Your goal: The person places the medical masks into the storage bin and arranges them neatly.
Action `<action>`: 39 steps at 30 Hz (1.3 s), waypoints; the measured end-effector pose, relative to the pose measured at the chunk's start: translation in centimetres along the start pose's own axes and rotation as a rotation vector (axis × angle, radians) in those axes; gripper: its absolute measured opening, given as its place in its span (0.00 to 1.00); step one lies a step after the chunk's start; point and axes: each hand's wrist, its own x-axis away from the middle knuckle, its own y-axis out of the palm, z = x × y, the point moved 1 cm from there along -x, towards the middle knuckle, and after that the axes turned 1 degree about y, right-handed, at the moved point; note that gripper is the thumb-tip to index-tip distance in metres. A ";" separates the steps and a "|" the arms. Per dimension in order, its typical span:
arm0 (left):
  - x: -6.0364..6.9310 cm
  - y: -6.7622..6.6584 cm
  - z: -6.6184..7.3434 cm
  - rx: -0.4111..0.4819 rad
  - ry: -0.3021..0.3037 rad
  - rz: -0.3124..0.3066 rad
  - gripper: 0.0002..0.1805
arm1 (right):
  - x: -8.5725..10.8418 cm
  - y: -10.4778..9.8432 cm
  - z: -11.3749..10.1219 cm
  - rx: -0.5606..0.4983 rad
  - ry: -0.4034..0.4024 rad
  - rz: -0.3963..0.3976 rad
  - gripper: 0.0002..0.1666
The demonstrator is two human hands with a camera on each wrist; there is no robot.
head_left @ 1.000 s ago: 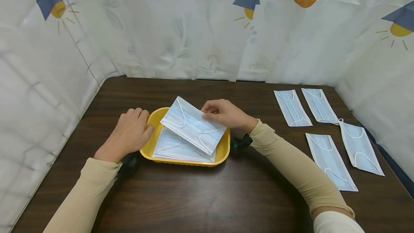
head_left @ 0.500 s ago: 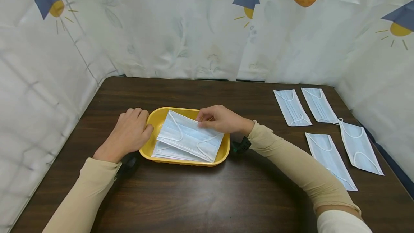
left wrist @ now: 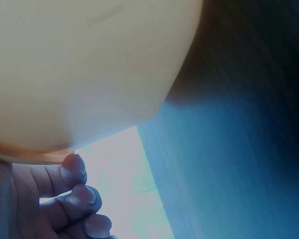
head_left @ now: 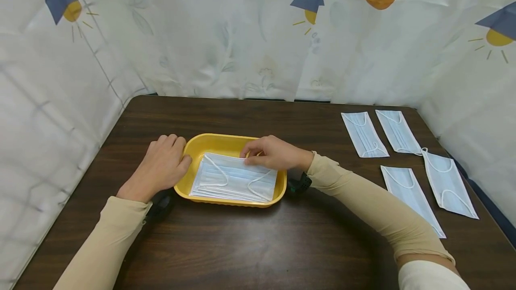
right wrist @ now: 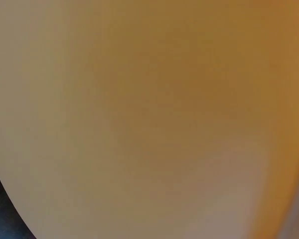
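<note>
The yellow tray (head_left: 217, 140) holds a stack of pale blue face masks (head_left: 235, 178) with white ear loops, lying toward its near side. My left hand (head_left: 165, 162) grips the tray's left end; in the left wrist view several curled fingertips of the left hand (left wrist: 65, 199) show beside the tray's rim (left wrist: 35, 158). Over the tray's right side, my right hand (head_left: 276, 152) pinches the far edge of the top mask. The right wrist view is filled by the blurred tray wall (right wrist: 164, 99), and no fingers can be told apart there.
Four more masks lie at the right of the brown table (head_left: 242, 245): two at the back (head_left: 364, 134) (head_left: 397, 131), and two nearer (head_left: 411, 198) (head_left: 449, 182). A printed white curtain (head_left: 250, 35) stands behind the table and at its sides.
My right hand has moved down and slightly left, bringing the tilted mask down flat onto the stack in the tray. The left hand has stayed on the tray's end.
</note>
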 end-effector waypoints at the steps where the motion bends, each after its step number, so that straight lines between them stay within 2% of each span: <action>1: 0.0 0.0 0.0 0.000 0.002 0.003 0.14 | 0.0 0.0 0.0 0.003 -0.002 0.000 0.10; 11: 0.0 0.2 -0.1 0.000 0.015 0.022 0.14 | -0.1 0.1 -0.3 0.024 -0.031 -0.005 0.10; 17: 0.0 0.0 -0.1 -0.001 0.009 0.009 0.14 | 0.0 0.2 -0.4 0.026 -0.022 -0.010 0.11; 21: 0.0 0.0 0.0 0.001 0.008 0.008 0.14 | 0.0 0.1 -0.3 0.025 -0.010 0.013 0.15; 28: -0.1 0.0 0.1 0.005 0.008 0.007 0.15 | 0.4 -0.3 -0.2 -0.064 0.041 0.064 0.21; 39: 0.0 0.0 0.0 0.003 -0.012 -0.027 0.15 | 1.2 -1.1 0.1 -0.096 0.013 0.145 0.19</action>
